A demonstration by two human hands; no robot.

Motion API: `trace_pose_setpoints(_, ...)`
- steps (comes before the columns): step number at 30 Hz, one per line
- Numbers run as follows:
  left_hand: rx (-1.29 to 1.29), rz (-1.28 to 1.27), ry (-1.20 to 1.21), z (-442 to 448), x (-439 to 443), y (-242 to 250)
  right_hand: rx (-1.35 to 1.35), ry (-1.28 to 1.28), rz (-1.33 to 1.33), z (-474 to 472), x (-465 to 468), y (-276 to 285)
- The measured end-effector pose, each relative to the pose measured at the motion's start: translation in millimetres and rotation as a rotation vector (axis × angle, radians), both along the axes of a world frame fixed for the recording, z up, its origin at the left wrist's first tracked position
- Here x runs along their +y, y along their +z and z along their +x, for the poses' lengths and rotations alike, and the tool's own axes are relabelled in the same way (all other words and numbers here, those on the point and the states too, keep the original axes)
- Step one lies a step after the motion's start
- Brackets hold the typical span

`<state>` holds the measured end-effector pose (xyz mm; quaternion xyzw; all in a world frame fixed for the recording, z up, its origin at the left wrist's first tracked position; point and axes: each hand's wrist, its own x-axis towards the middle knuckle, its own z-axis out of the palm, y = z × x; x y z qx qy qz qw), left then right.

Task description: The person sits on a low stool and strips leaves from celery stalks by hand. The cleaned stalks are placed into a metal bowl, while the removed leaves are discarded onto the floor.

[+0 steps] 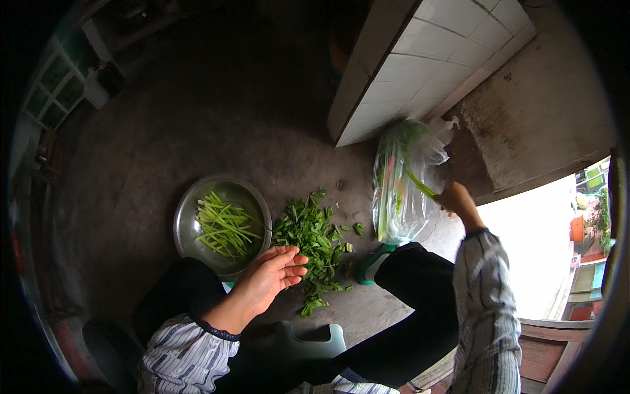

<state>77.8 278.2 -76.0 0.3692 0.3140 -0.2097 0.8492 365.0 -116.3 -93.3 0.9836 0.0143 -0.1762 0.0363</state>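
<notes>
My right hand (457,203) grips the end of a green celery stalk (419,183), whose leafy part lies at the clear plastic bag (399,216). More stalks show through the bag's film. My left hand (278,271), fingers loosely spread and holding nothing, hovers between a metal basin (268,216) and a heap of torn green leaves (310,236). In the basin lie many cut celery stems (224,226), pale green and stripped of leaves. The leaf heap rests on the concrete floor, with small scraps scattered to its right.
A white-tiled wall corner (408,74) rises behind the bag. A pale plastic stool (315,340) stands between my legs, and a green-and-white shoe (371,268) sits beside the bag. At the right, a bright doorway (521,256) opens outside. A white container (96,91) stands far left.
</notes>
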Motion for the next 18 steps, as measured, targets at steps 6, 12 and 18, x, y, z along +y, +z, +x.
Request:
trace_pose_setpoints(6,-0.048,-0.017,-0.020,-5,1,9,-0.723,0.063,0.277,-136,65,204)
trace_pose_setpoints(12,-0.466,0.289,-0.013,5,-8,36,-0.997,0.167,0.724,-181,100,292)
trace_pose_setpoints(18,-0.905,0.738,-0.090,13,-9,63,-1.240,0.380,0.857,-188,172,292)
